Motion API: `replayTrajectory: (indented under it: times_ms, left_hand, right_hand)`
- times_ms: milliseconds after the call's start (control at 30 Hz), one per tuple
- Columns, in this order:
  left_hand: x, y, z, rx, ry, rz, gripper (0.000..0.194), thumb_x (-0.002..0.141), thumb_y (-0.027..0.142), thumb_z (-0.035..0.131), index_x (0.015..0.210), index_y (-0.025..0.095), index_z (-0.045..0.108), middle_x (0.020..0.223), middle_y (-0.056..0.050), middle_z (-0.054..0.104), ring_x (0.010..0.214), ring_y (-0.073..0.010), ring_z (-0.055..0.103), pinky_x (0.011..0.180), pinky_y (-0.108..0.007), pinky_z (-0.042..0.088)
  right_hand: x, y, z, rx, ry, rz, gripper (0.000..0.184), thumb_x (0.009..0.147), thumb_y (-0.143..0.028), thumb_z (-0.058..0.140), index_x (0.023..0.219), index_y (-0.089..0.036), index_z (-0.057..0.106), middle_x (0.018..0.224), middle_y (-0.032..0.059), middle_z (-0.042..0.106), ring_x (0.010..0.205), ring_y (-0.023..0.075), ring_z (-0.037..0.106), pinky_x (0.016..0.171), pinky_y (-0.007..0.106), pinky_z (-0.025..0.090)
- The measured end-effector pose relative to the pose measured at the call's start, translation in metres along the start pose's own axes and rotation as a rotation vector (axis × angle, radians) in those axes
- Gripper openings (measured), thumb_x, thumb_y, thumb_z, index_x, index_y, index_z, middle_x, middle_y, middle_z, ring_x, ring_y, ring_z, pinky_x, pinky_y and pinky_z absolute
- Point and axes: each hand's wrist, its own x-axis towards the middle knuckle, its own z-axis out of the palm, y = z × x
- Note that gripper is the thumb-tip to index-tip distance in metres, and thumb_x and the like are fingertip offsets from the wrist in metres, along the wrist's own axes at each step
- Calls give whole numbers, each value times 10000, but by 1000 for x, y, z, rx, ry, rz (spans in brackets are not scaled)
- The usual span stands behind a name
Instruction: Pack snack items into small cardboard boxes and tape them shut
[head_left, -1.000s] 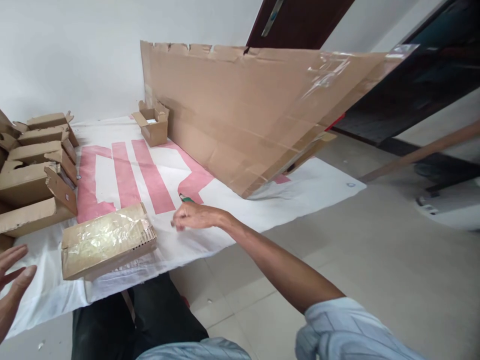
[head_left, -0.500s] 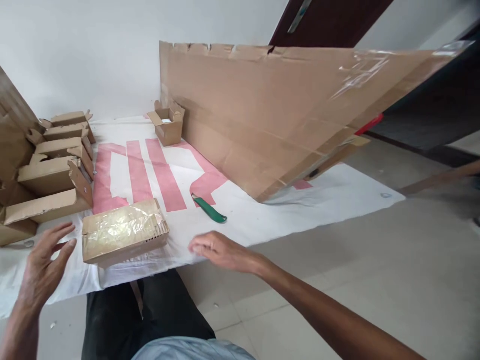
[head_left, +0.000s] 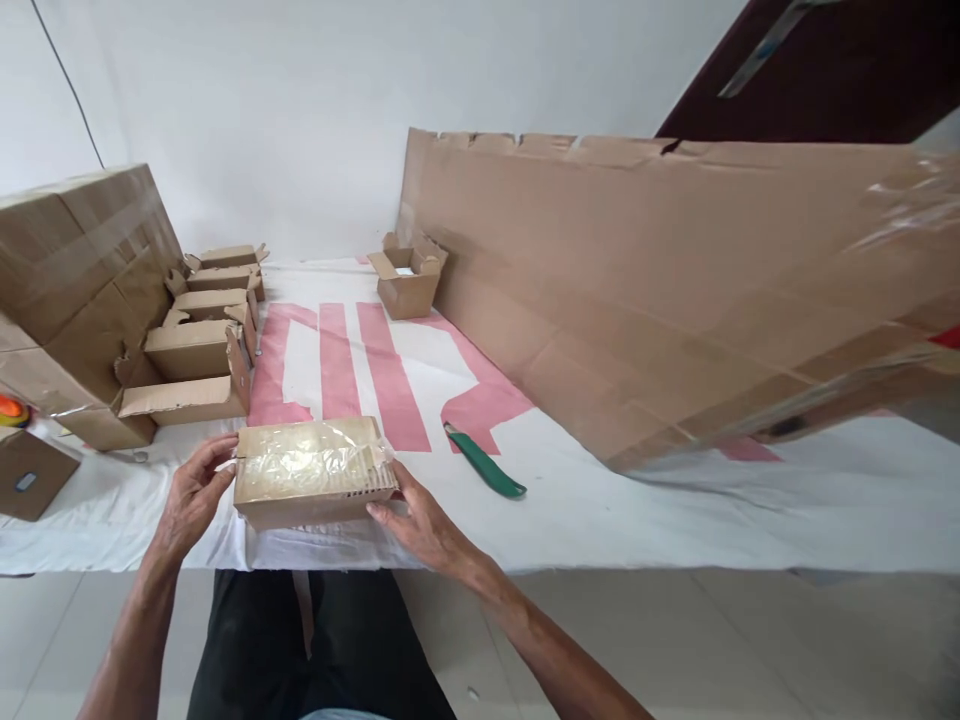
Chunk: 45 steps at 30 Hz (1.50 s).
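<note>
I am holding a taped box (head_left: 313, 470) at the near edge of the counter (head_left: 600, 530).
My left hand (head_left: 189, 497) is clasping its left end, my right hand (head_left: 421, 522) its right. Just to the right, a green knife (head_left: 486, 465) is lying; open boxes (head_left: 189, 360) are standing in a row farther left; beyond, a small open box (head_left: 409, 299) is sitting beside a large cardboard panel (head_left: 637, 300).

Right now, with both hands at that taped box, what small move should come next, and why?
I'd probably press both hands gently inward to steady the taped box. The left hand is at one end and the right hand at the other, though how firmly they grip isn't clear. The green knife lies apart from both, on the cloth.
</note>
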Motion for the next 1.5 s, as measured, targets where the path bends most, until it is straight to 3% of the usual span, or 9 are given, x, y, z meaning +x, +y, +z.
replayTrajectory:
  times_ms: [233,433,667,767,933,1000,1200,1333,1500]
  left_hand:
    - [-4,-10,1,-108,-6,-40,413,786,533,889,1013,193,831,1388,-174,736,1282,-353,710,1016,-418,613]
    - [-3,-14,1,-76,3,-68,368,740,483,901,932,188,796,1390,-162,730,1166,-324,757,894,-382,643]
    - [-7,-11,7,-148,90,-135,385,629,424,967,834,170,764,1363,-168,741,1148,-336,763,837,-370,656]
    - [-10,-6,11,-186,90,-177,398,613,436,985,838,174,788,1405,-168,732,1219,-366,740,863,-381,651]
    - [-12,-3,14,-223,108,-219,404,615,463,987,870,186,838,1452,-170,720,1381,-402,651,1069,-444,568]
    - [-11,-5,13,-208,116,-216,395,624,476,973,853,188,830,1452,-176,718,1387,-410,643,1058,-451,566]
    - [-1,-7,7,-64,4,-89,332,715,517,905,762,204,805,1455,-182,701,1393,-407,632,929,-397,612]
    - [1,-8,-1,-4,-108,-31,329,799,558,860,880,238,856,1509,-165,662,1484,-393,555,951,-378,629]
    - [3,-14,-9,-3,-205,-30,364,786,536,896,1013,254,864,1621,-161,563,1464,-402,576,984,-393,644]
  right_hand:
    - [-2,6,7,-33,23,-4,613,962,-380,682,1537,-246,517,1390,125,716,1225,305,705,1068,474,592]
    - [-3,11,11,-75,50,-18,480,972,-418,668,1418,-250,615,1333,125,740,1250,321,699,1087,491,585]
    - [-6,10,15,-92,34,-38,529,1000,-430,630,1501,-275,567,1484,125,681,1385,340,636,1191,555,514]
    - [-7,10,18,-78,41,-49,565,1010,-430,623,1548,-293,521,1531,115,653,1435,331,605,1219,555,492]
    - [-8,11,20,-63,41,-42,503,1019,-436,613,1502,-305,562,1507,102,669,1417,320,622,1218,540,499]
    - [-8,10,21,-65,45,-38,487,1021,-451,613,1481,-296,581,1491,105,677,1411,321,625,1212,533,506]
    - [-7,11,22,-78,60,-40,491,1016,-431,618,1484,-290,576,1489,114,671,1445,323,593,1249,561,460]
    - [-4,11,24,-78,80,-43,476,1007,-420,620,1462,-283,587,1490,121,663,1443,328,588,1239,568,464]
    - [-3,13,25,-81,100,-43,499,993,-393,631,1471,-264,569,1453,126,674,1381,329,620,1198,544,496]
